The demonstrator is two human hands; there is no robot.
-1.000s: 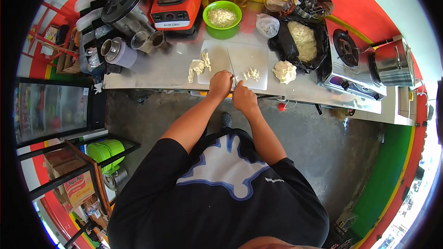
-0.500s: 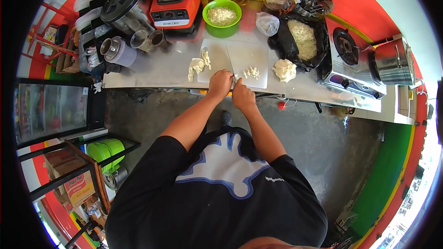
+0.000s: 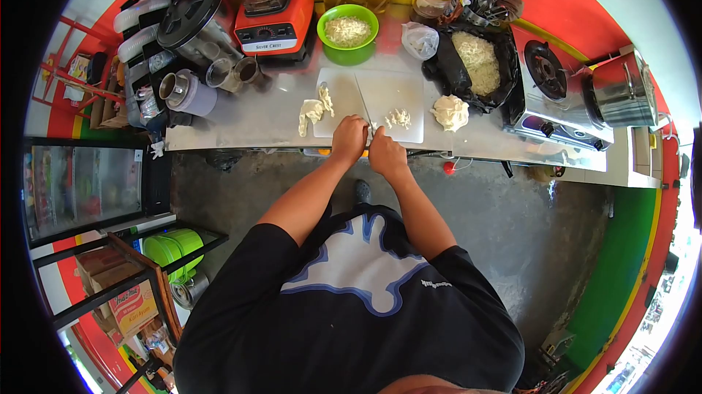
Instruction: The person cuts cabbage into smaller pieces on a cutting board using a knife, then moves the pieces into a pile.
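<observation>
My right hand (image 3: 387, 153) is closed around the handle of a knife (image 3: 363, 99) at the front edge of a white cutting board (image 3: 395, 85). The thin blade points away from me across the board. Just left of the knife, my left hand (image 3: 349, 138) is curled shut; whatever its fingers hold is hidden. Small chopped pale pieces (image 3: 398, 118) lie on the board right of the blade. Larger pale, floppy pieces (image 3: 312, 110) rest at the board's left edge, partly on the counter. A whitish, folded lump (image 3: 450, 112) sits right of the board.
Behind the board stands a green bowl (image 3: 349, 15) of pale shreds, beside a red blender (image 3: 272, 25). To the right are a knotted plastic bag (image 3: 420, 41), a black bag (image 3: 453, 69) holding pale shreds, and a stove (image 3: 548, 101) with a large pot (image 3: 624, 94).
The view has shifted slightly. Both hands stay together at the board's front edge, and the blade shows more plainly between them. The food pieces look unchanged.
</observation>
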